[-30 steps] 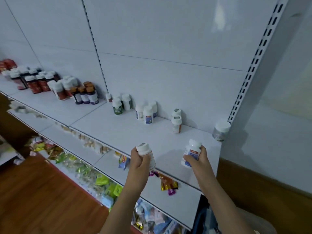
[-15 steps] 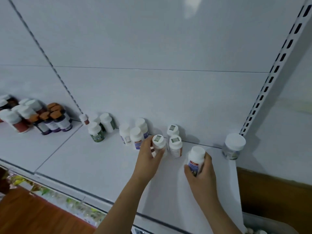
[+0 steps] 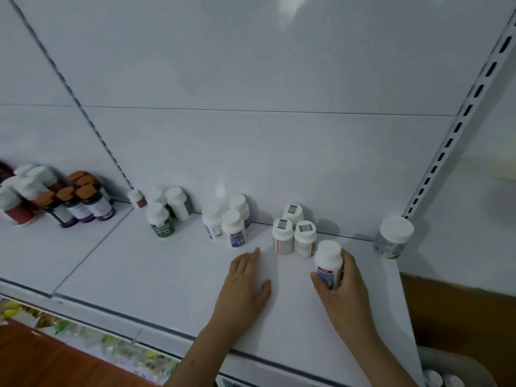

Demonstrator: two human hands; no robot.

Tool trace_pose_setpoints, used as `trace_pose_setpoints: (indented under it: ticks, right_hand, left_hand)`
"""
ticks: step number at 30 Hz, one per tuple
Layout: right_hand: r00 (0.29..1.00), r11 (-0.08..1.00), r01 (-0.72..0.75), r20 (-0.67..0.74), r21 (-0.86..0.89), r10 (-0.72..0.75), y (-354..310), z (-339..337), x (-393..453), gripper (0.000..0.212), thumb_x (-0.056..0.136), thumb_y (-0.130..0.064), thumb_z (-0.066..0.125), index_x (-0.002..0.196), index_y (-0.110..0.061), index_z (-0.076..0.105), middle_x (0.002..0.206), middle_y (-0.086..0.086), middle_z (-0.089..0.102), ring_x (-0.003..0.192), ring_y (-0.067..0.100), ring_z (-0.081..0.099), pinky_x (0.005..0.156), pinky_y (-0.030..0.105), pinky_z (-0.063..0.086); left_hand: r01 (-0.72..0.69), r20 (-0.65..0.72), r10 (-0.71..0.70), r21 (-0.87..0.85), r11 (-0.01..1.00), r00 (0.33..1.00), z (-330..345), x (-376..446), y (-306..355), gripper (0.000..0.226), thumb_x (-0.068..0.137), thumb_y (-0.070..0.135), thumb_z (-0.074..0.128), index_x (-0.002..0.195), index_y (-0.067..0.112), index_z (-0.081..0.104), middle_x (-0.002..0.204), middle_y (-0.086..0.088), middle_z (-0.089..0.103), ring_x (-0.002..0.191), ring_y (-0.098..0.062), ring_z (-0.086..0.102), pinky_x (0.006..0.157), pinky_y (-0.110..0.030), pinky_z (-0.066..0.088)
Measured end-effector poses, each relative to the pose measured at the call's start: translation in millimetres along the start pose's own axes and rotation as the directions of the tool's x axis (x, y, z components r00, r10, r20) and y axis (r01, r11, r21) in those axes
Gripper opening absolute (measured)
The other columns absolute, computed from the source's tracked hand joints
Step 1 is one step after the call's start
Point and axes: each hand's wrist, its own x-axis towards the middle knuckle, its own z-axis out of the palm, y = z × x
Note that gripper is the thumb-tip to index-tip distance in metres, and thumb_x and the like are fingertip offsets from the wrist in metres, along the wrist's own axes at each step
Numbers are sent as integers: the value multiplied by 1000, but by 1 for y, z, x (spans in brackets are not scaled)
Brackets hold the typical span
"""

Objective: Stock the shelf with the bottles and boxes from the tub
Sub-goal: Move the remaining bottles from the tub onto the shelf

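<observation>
My right hand (image 3: 344, 286) grips a white bottle with a blue label (image 3: 328, 262), standing on the white shelf (image 3: 167, 280) just right of a cluster of three white bottles (image 3: 294, 233). My left hand (image 3: 247, 283) lies flat over the shelf with straight fingers, empty, its fingertips a little left of that cluster. The leftmost bottle of the cluster (image 3: 282, 237) stands free. The tub (image 3: 458, 364) shows at the bottom right corner with white caps inside.
More bottles line the back of the shelf: a blue-labelled group (image 3: 229, 222), a green-labelled group (image 3: 167, 213), dark bottles with orange caps (image 3: 81, 202). A clear jar with a white lid (image 3: 393, 237) stands at the right end. A lower shelf holds packets (image 3: 92, 336).
My left hand has let go of its bottle beside the other two and drawn back, open. My right hand has set its bottle slightly nearer the cluster.
</observation>
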Motion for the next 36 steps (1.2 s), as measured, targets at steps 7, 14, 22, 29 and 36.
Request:
trace_pose_setpoints:
  ticks: [7, 14, 22, 29, 36]
  right_hand:
    - [973, 962, 229, 28, -148, -228, -36, 45, -16, 56, 67, -21, 89, 112, -18, 56, 104, -11, 47, 95, 13, 49, 78, 16, 37]
    - [951, 952, 292, 131, -93, -279, -101, 144, -15, 63, 79, -31, 76, 132, -20, 44, 122, -6, 52, 108, 14, 53, 83, 23, 48]
    - [985, 926, 124, 156, -356, -71, -94, 206, -17, 53, 80, -34, 76, 124, -18, 51, 108, 2, 58, 99, 23, 57, 75, 27, 47]
    - [997, 866, 38, -36, -499, -65, -94, 219, -23, 40, 74, -34, 80, 105, -18, 60, 96, -2, 60, 91, 19, 53, 78, 28, 47]
    - [989, 862, -87, -145, -500, 16, -109, 230, -33, 37, 75, -16, 74, 108, -9, 60, 101, 6, 60, 96, 24, 54, 84, 39, 53]
  left_hand:
    - [-51, -88, 72, 211, 976, 994, -56, -28, -90, 57, 91, 55, 42, 137, 22, 53, 140, 10, 49, 130, -12, 40, 110, -25, 33]
    - [-9, -63, 28, 284, 959, 998, -105, -16, -158, 57, 91, 62, 33, 139, 36, 48, 144, 16, 43, 133, -10, 38, 106, -27, 33]
    - [-19, -100, 45, 249, 968, 994, -104, -19, -159, 48, 90, 53, 44, 131, 30, 55, 137, 11, 52, 126, -14, 47, 97, -29, 42]
    - [-26, -79, 47, 255, 966, 996, -104, -13, -161, 51, 86, 53, 44, 129, 29, 58, 133, 10, 55, 123, -16, 47, 95, -33, 45]
    - [-31, -41, 41, 225, 974, 998, -107, -13, -163, 56, 86, 54, 36, 130, 27, 57, 138, 7, 54, 127, -19, 47, 98, -36, 44]
